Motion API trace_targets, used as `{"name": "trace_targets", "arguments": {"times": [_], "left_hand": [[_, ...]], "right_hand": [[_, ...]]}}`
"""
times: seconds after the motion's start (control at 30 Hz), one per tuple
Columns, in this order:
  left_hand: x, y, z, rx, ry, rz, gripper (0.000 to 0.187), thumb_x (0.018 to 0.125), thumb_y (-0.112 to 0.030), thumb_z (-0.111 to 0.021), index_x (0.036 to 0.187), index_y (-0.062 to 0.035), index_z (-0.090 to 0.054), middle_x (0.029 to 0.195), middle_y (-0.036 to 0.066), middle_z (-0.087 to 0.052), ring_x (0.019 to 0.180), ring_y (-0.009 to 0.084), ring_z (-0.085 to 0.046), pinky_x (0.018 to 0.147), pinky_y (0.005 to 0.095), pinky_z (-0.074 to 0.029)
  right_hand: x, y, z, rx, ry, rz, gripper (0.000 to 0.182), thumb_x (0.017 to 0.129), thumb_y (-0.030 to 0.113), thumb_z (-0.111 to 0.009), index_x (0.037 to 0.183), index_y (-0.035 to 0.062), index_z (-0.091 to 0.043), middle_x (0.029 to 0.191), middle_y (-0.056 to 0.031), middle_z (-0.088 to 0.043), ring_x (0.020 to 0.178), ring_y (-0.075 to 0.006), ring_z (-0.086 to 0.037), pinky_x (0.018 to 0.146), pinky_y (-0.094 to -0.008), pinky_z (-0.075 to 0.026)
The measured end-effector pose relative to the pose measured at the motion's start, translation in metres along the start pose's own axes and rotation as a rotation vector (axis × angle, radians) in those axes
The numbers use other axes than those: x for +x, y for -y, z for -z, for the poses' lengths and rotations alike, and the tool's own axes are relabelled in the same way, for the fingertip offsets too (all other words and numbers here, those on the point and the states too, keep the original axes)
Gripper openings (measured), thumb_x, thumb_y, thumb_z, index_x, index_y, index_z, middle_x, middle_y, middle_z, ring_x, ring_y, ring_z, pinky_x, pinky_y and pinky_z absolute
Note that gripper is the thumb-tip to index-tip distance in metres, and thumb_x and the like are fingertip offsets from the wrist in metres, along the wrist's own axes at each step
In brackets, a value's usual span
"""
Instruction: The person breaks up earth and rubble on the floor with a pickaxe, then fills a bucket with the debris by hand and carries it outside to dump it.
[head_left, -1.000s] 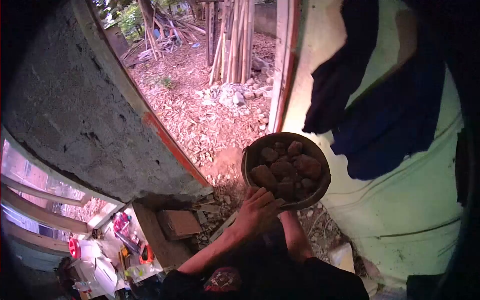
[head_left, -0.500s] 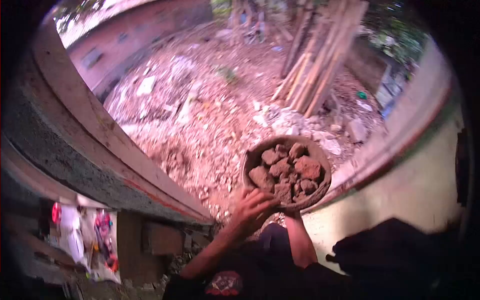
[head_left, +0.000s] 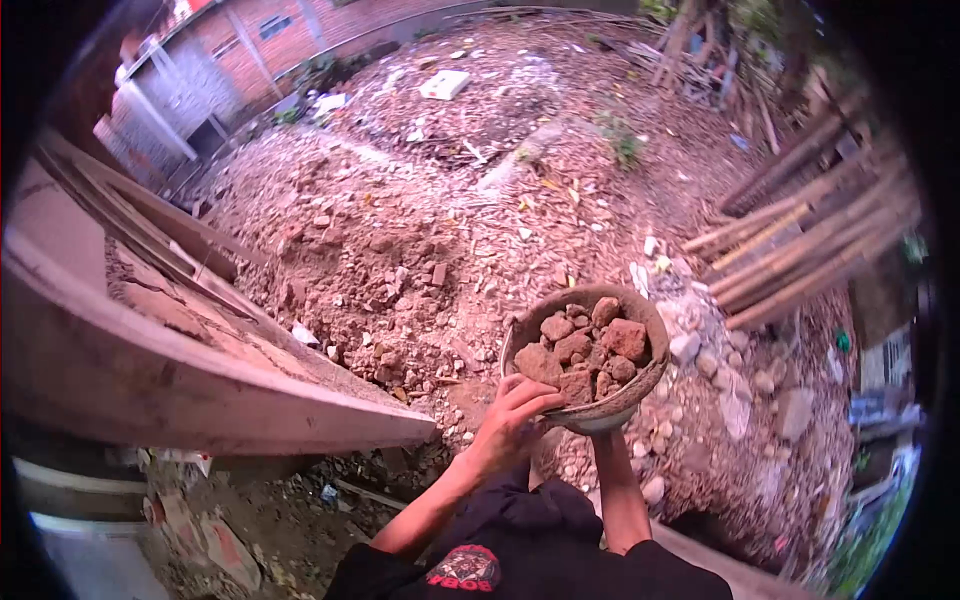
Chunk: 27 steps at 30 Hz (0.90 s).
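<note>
A round bowl-like basin with a dirt-caked rim holds several reddish-brown rubble chunks. My left hand grips the near left side of its rim, fingers curled over the edge. Beneath the basin is my right hand, its forearm rising to the underside; the basin hides the fingers. The basin is held up in front of my body, over the rubble-covered ground.
Soil and broken brick cover the ground ahead. Bamboo poles lie at the right. A pale wall edge runs along the left. A white block and a brick wall are farther back.
The view has moved forward past the opening and turned left, so more of the rubble ground shows and the poles appear farther right. Both hands still hold the basin with its chunks.
</note>
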<state>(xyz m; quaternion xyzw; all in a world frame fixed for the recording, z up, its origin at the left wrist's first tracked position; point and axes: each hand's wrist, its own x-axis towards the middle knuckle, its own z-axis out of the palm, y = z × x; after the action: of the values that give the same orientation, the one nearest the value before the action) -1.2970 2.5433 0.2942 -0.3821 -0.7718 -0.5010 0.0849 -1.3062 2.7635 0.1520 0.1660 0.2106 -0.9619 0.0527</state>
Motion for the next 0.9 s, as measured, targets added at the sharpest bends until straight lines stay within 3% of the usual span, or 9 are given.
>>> {"name": "trace_targets", "arguments": {"times": [0.1, 0.2, 0.33, 0.4, 0.47, 0.63, 0.8, 0.87, 0.9], "left_hand": [[0.010, 0.082, -0.005, -0.111, -0.156, 0.161, 0.039, 0.070, 0.004, -0.068, 0.108, -0.0052, -0.063, 0.098, 0.008, -0.064, 0.096, 0.0264, -0.060, 0.096, 0.0394, -0.039], [0.037, 0.155, 0.016, -0.227, -0.536, 0.488, 0.019, 0.086, -0.002, -0.065, 0.104, -0.0011, -0.064, 0.093, 0.006, -0.066, 0.087, 0.0137, -0.061, 0.077, 0.0279, -0.046], [0.042, 0.307, 0.056, -0.296, -0.823, 0.989, 0.030, 0.099, -0.026, -0.056, 0.111, 0.0004, -0.064, 0.101, 0.004, -0.066, 0.089, 0.0127, -0.060, 0.080, 0.0268, -0.047], [0.043, 0.369, 0.053, -0.692, -1.139, 0.770, 0.038, 0.099, -0.032, -0.054, 0.119, -0.0002, -0.061, 0.109, 0.005, -0.065, 0.099, 0.0150, -0.059, 0.087, 0.0298, -0.046], [0.058, 0.386, 0.064, -0.936, -1.194, 0.662, 0.045, 0.098, -0.034, -0.057, 0.128, -0.0002, -0.054, 0.121, 0.008, -0.061, 0.111, 0.0204, -0.056, 0.097, 0.0376, -0.044], [0.089, 0.422, 0.076, -1.329, -1.291, 0.621, 0.058, 0.094, -0.038, -0.059, 0.138, -0.0040, -0.044, 0.139, 0.011, -0.050, 0.126, 0.0283, -0.048, 0.105, 0.0493, -0.040], [0.109, 0.408, 0.093, -1.334, -1.262, 0.507, 0.060, 0.094, -0.040, -0.057, 0.141, -0.0054, -0.042, 0.145, 0.013, -0.044, 0.133, 0.0313, -0.041, 0.112, 0.0548, -0.031], [0.111, 0.407, 0.103, -1.282, -1.200, 0.459, 0.057, 0.095, -0.040, -0.055, 0.140, -0.0059, -0.043, 0.144, 0.013, -0.045, 0.132, 0.0309, -0.042, 0.111, 0.0553, -0.032], [0.115, 0.411, 0.106, -1.235, -1.218, 0.496, 0.056, 0.096, -0.039, -0.054, 0.139, -0.0050, -0.043, 0.144, 0.013, -0.045, 0.131, 0.0304, -0.043, 0.110, 0.0551, -0.033]], "right_hand": [[0.079, 0.006, -0.011, 0.013, 0.135, -0.120, 0.076, 0.091, 0.069, -0.038, 0.144, 0.0145, -0.036, 0.144, -0.0059, -0.042, 0.130, -0.0259, -0.042, 0.106, -0.0439, -0.039], [0.162, 0.004, -0.039, -0.051, 0.199, -0.212, 0.077, 0.091, 0.070, -0.038, 0.144, 0.0148, -0.036, 0.144, -0.0057, -0.042, 0.130, -0.0258, -0.042, 0.106, -0.0439, -0.038], [0.259, -0.006, -0.123, -0.699, 0.030, -0.015, 0.070, 0.090, 0.062, -0.051, 0.137, 0.0106, -0.041, 0.137, -0.0084, -0.045, 0.125, -0.0249, -0.045, 0.102, -0.0411, -0.040], [0.309, -0.013, -0.163, -1.088, 0.107, 0.139, 0.063, 0.088, 0.051, -0.065, 0.129, 0.0064, -0.045, 0.130, -0.0112, -0.049, 0.119, -0.0242, -0.049, 0.098, -0.0387, -0.041], [0.338, -0.017, -0.202, -1.205, 0.236, 0.257, 0.061, 0.082, 0.039, -0.076, 0.123, 0.0035, -0.047, 0.124, -0.0142, -0.051, 0.113, -0.0247, -0.052, 0.094, -0.0393, -0.043], [0.373, -0.021, -0.263, -1.627, 0.227, 0.515, 0.074, 0.074, 0.050, -0.079, 0.123, 0.0066, -0.045, 0.107, -0.0154, -0.042, 0.109, -0.0325, -0.044, 0.098, -0.0487, -0.036], [0.373, -0.010, -0.279, -1.598, 0.313, 0.522, 0.075, 0.075, 0.050, -0.079, 0.123, 0.0058, -0.041, 0.108, -0.0148, -0.043, 0.109, -0.0309, -0.047, 0.094, -0.0469, -0.041], [0.369, -0.010, -0.278, -1.125, 0.526, 0.529, 0.070, 0.077, 0.043, -0.080, 0.120, 0.0035, -0.041, 0.111, -0.0155, -0.047, 0.106, -0.0283, -0.053, 0.090, -0.0428, -0.047], [0.371, -0.015, -0.270, -1.169, 0.469, 0.566, 0.063, 0.079, 0.034, -0.081, 0.117, 0.0020, -0.042, 0.111, -0.0154, -0.054, 0.102, -0.0238, -0.058, 0.088, -0.0382, -0.049]]}}
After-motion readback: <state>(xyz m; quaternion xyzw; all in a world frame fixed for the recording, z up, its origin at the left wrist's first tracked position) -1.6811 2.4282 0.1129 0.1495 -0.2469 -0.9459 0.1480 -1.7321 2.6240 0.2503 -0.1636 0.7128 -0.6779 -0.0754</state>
